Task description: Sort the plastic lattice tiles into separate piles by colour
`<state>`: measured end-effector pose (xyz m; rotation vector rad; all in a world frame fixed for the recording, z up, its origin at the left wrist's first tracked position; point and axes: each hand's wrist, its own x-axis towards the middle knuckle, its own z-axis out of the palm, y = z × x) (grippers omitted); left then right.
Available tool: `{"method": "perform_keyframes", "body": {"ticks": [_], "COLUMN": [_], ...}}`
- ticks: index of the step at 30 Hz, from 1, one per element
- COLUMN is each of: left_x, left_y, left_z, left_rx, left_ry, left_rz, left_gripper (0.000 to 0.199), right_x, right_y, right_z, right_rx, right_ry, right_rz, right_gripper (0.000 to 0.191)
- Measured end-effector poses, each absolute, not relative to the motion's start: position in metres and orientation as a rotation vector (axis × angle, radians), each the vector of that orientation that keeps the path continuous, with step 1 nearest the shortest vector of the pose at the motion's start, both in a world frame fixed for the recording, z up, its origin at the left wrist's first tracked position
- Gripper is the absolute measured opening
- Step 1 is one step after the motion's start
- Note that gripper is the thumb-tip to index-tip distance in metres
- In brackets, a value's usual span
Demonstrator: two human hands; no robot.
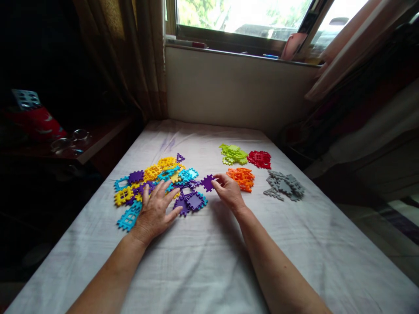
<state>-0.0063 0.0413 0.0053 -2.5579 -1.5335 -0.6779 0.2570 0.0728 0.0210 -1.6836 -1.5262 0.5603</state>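
Between the thumb and fingers of my right hand (pixel 228 192) is a purple square interlocking tile (pixel 207 183) with toothed edges. My left hand (pixel 157 211) lies with fingers spread over a mixed pile of yellow, blue and purple tiles, partly hiding them. Yellow tiles (pixel 152 172) sit toward the pile's far side. A blue window tile (pixel 129 217) is at its near left, and purple tiles (pixel 195 200) lie just right of my left thumb. An orange heap of pieces (pixel 241 179) rests right behind my right hand.
Further right on the white cloth (pixel 196 270) are a lime green heap (pixel 233 154), a red heap (pixel 259 159) and a grey heap (pixel 285 185). Glasses (pixel 70 139) and a red holder (pixel 36 122) stand on a dark side table at left. A wall and window close off the back.
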Motion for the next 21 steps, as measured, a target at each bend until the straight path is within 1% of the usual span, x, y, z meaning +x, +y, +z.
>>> {"method": "perform_keyframes", "body": {"ticks": [5, 9, 11, 13, 18, 21], "left_x": [0.012, 0.026, 0.030, 0.032, 0.031, 0.033], "left_y": [0.033, 0.030, 0.029, 0.029, 0.028, 0.024], "left_z": [0.007, 0.008, 0.008, 0.008, 0.012, 0.015], "left_rx": [-2.688, -2.715, -2.707, -2.697, -2.660, -2.623], "left_ry": [-1.371, -1.300, -1.267, -1.240, -1.198, -1.197], "left_rz": [-0.657, -0.655, -0.683, -0.721, -0.898, -1.121], "left_gripper": [0.047, 0.033, 0.024, 0.018, 0.021, 0.022], "right_x": [0.286, 0.296, 0.298, 0.300, 0.293, 0.278], "right_y": [0.040, 0.023, 0.018, 0.015, 0.006, 0.001], "right_z": [0.014, 0.006, 0.003, 0.003, 0.003, 0.005], "right_rx": [-1.825, -1.897, -1.912, -1.907, -1.759, -1.541], "right_ry": [-1.592, -1.602, -1.607, -1.627, -1.727, -1.843], "right_rz": [0.496, 0.421, 0.339, 0.249, 0.185, 0.179], "right_gripper": [0.024, 0.025, 0.027, 0.027, 0.022, 0.026]}}
